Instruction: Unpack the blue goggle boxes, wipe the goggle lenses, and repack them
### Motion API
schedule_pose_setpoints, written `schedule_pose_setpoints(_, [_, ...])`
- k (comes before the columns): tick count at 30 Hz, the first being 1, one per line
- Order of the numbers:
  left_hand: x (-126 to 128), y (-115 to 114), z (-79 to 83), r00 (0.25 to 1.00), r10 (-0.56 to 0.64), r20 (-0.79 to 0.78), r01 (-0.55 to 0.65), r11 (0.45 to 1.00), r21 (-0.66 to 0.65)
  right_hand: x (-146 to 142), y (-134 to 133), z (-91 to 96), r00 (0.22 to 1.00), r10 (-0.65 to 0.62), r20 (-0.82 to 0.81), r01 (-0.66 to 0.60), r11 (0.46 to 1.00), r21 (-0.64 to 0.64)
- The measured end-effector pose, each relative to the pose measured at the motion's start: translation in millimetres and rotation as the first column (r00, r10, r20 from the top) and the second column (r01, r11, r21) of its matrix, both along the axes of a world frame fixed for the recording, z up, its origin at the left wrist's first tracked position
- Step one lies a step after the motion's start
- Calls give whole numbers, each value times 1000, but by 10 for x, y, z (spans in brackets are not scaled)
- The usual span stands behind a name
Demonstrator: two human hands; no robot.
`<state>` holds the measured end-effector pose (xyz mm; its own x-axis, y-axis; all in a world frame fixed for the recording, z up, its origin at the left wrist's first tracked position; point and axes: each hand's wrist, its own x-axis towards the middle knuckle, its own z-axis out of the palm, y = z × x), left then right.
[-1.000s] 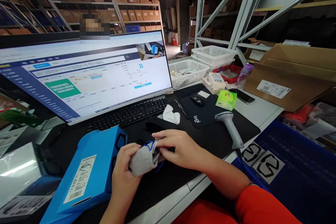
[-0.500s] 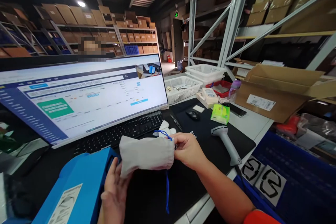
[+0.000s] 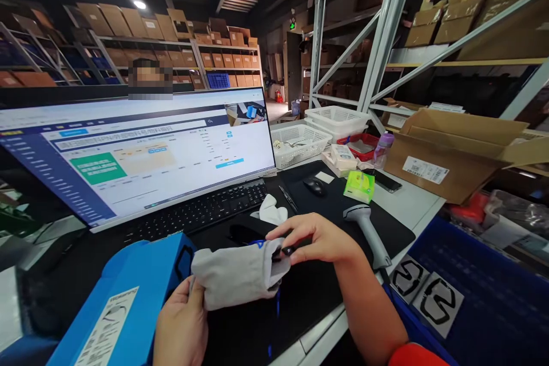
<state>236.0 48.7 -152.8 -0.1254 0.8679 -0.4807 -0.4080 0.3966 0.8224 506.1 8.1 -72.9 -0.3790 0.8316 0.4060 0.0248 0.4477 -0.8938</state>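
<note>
A light grey drawstring pouch [image 3: 234, 277] lies across the middle, its mouth gaping toward the right and its blue cord hanging below. My left hand [image 3: 182, 323] grips the pouch's closed end between thumb and fingers. At the mouth, my right hand [image 3: 319, 243] has thumb and fingers closed on a small black piece [image 3: 288, 250] poking out; what it belongs to is hidden inside. Beside my left hand is a blue box [image 3: 115, 297] with a white label. A white crumpled cloth [image 3: 273, 210] sits behind the pouch.
A monitor [image 3: 171, 154] and keyboard [image 3: 201, 206] stand behind. To the right are a barcode scanner [image 3: 369, 234], a mouse [image 3: 315, 186], a green packet [image 3: 359, 185] and an open carton [image 3: 450, 154]. A blue crate [image 3: 493, 303] is lower right. A person is beyond the monitor.
The pouch's mouth has opened, and a black piece now shows in it. My right hand has shifted from the gathered end to the opening; my left hand now pinches the closed end.
</note>
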Motion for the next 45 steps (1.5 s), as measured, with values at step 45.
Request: schedule_pose_setpoints(45, [-411,-353,404,911,-165,-378,344,811,473,-328,9,-100,975,-223,21,223,953,-204])
